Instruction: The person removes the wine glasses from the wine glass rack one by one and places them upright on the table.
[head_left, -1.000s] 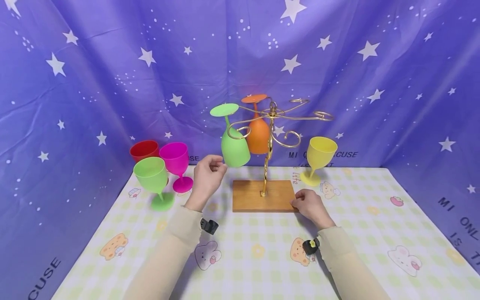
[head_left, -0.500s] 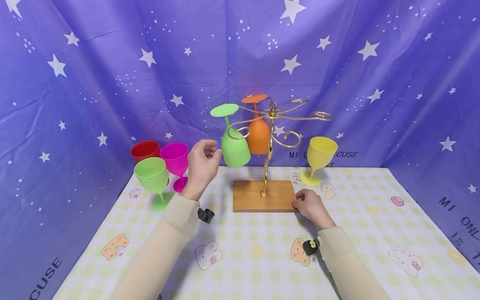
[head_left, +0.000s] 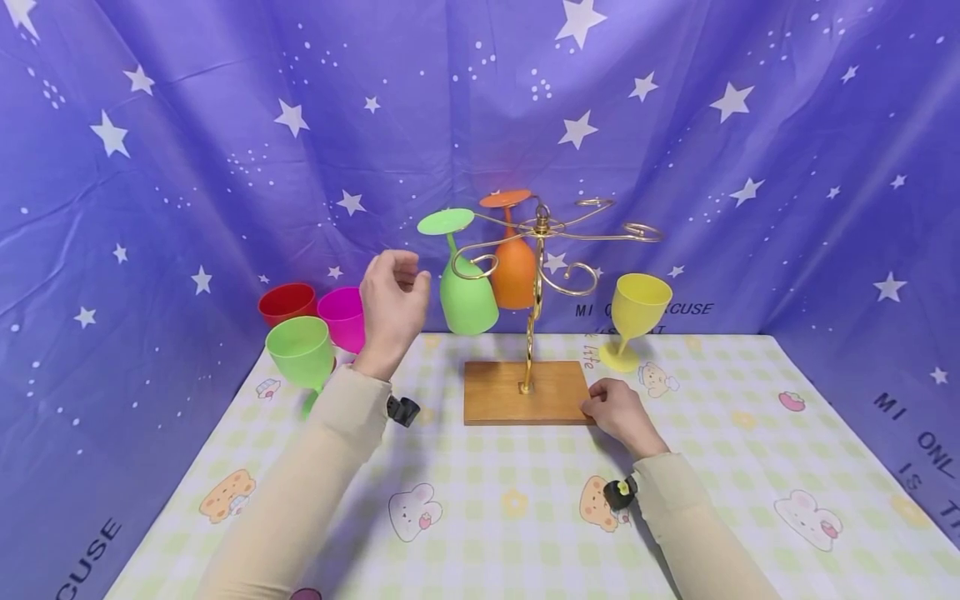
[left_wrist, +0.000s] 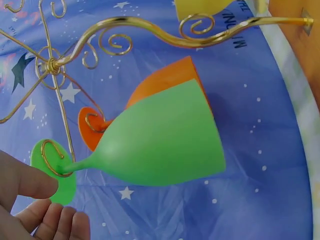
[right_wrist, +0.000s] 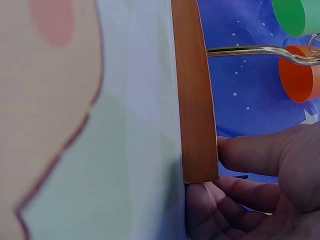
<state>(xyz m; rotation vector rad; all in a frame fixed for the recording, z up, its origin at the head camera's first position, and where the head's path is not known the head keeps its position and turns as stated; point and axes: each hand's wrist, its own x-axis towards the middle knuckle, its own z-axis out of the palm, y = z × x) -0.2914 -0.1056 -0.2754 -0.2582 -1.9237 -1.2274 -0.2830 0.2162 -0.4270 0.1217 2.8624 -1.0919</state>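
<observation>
A gold wire wine glass rack point(head_left: 538, 292) stands on a wooden base point(head_left: 495, 393). Upside down from its left arms hang a green goblet point(head_left: 469, 300) and, behind it, an orange goblet point(head_left: 514, 275). My left hand point(head_left: 393, 304) is raised just left of the green goblet, fingers loosely bent and holding nothing. The left wrist view has its thumb point(left_wrist: 37, 182) near the green goblet's foot point(left_wrist: 64, 192); whether they touch is unclear. My right hand point(head_left: 618, 414) grips the base's right front corner, thumb on top and fingers against the end, as the right wrist view shows.
Upright at the left are a red goblet point(head_left: 288, 303), a magenta goblet point(head_left: 342, 318) and another green goblet point(head_left: 302, 352), partly behind my left arm. A yellow goblet point(head_left: 640, 307) stands right of the rack. A starry curtain point(head_left: 480, 100) closes off the back.
My left hand has risen and moved a little left, from beside the hanging green goblet's rim up toward its foot. My right hand stays on the base.
</observation>
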